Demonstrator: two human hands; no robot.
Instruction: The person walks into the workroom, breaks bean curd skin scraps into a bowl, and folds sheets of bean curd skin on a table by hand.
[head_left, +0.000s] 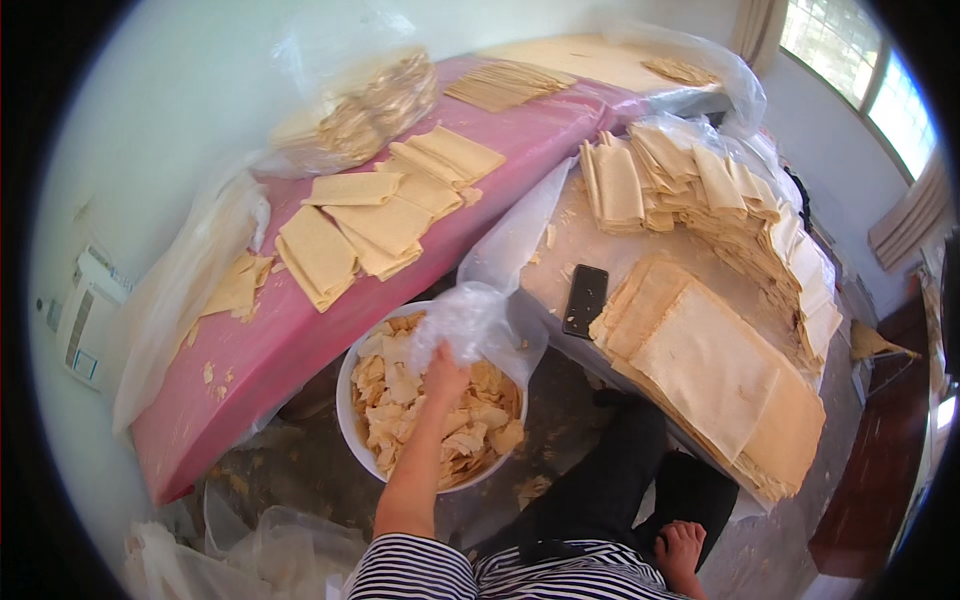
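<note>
My left hand (448, 375) reaches over a round white tub (343, 405) filled with torn pale-yellow sheet scraps (401, 427). Its fingers are at a bunch of clear plastic sheeting (469, 319) that hangs over the tub's upper rim; the fingertips are partly hidden, so whether they grip it is unclear. My right hand (679, 546) rests on my dark-trousered leg at the lower right, fingers curled, with no object visible in it. A thick stack of flat, thin yellowish sheets (709, 367) lies on the right-hand table, beside a black smartphone (586, 301).
Folded sheets (382, 217) lie on a long pink-covered table (277, 360) at the left, near a plastic-wrapped pile (375, 112). More folded sheets (720, 180) form a curved row on the right-hand table. Loose plastic (285, 551) lies on the floor at lower left.
</note>
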